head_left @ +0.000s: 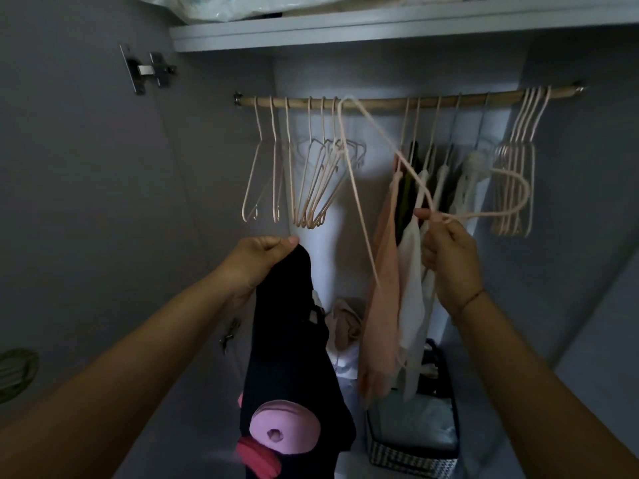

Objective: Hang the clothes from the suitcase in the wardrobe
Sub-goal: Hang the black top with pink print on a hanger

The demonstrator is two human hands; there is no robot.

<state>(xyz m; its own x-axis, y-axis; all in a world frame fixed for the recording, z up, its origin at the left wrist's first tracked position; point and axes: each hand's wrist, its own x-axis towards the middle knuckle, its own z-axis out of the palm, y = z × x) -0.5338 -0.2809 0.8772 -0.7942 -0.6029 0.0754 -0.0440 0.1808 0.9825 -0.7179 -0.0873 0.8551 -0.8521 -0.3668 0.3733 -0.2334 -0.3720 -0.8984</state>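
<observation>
My left hand [262, 261] grips the top of a black garment [294, 357] with pink and red patches low down; it hangs in front of the wardrobe. My right hand [446, 257] pinches a pale pink hanger [359, 202] by its hook end, with the hanger tilted up so one corner reaches near the wooden rail [380, 100]. Empty pink hangers [311, 178] hang on the rail's left and far right [515, 188]. Peach and white clothes [387, 271] hang in the right half.
A shelf [345, 32] with plastic-wrapped items runs above the rail. The open wardrobe door [86, 167] stands at the left with its hinge [148, 69]. On the wardrobe floor lie crumpled clothes [345, 323] and a patterned storage box [415, 444].
</observation>
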